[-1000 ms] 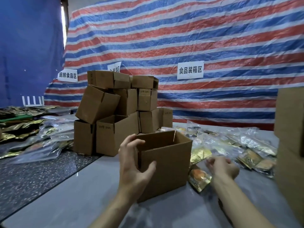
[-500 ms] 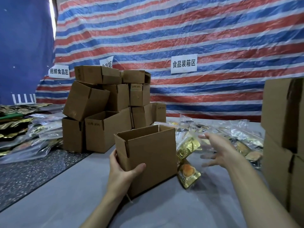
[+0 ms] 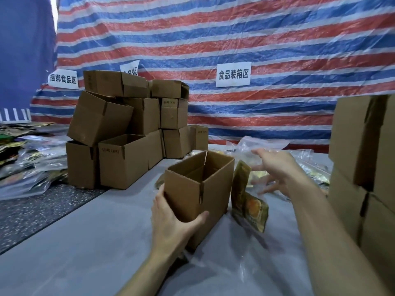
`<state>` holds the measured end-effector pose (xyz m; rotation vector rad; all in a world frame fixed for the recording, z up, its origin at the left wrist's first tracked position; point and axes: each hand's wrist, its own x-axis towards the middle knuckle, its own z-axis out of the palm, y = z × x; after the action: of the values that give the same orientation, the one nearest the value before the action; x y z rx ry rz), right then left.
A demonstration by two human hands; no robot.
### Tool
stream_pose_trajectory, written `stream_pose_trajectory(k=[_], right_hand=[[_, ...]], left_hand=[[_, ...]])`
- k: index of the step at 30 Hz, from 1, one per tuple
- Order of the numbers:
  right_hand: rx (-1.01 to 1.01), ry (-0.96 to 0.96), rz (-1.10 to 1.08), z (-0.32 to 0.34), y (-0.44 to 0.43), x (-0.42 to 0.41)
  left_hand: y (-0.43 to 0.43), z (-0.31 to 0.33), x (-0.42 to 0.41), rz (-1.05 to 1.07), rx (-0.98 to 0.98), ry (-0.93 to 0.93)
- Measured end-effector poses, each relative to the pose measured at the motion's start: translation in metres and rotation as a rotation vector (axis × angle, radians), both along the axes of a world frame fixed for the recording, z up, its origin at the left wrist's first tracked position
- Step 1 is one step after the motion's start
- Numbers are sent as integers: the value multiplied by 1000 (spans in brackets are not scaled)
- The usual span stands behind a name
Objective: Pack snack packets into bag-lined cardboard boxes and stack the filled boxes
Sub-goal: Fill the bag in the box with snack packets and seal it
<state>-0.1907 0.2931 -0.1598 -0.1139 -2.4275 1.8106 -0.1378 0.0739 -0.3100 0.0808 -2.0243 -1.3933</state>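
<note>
A small open cardboard box [image 3: 215,186] stands on the grey table, its top flaps up and its inside showing bare cardboard. My left hand [image 3: 173,221] grips its near corner, thumb on the front face and fingers on the left side. A gold snack packet [image 3: 250,207] leans against the box's right side. My right hand [image 3: 275,169] hovers with fingers spread over a heap of clear bags and snack packets [image 3: 307,165], holding nothing.
A pile of empty cardboard boxes [image 3: 126,133] stands at the back left. Stacked closed boxes [image 3: 363,163] rise at the right edge. More packets in clear bags [image 3: 30,163] lie at far left on a dark speckled surface. A striped tarp hangs behind.
My left hand has turned and drawn the box nearer, keeping its grip on the corner. My right hand has risen from the table and reached forward over the packets.
</note>
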Motion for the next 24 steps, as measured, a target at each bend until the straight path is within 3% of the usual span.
stream_pose_trajectory(k=[8, 16, 24], right_hand=[[-337, 253, -15, 18, -1, 16], [-992, 443, 187, 45, -9, 42], [-1082, 424, 406, 37, -48, 48]], left_hand=[[2, -2, 6, -124, 78, 33], [3, -1, 9, -115, 54, 72], [4, -1, 10, -106, 39, 77]])
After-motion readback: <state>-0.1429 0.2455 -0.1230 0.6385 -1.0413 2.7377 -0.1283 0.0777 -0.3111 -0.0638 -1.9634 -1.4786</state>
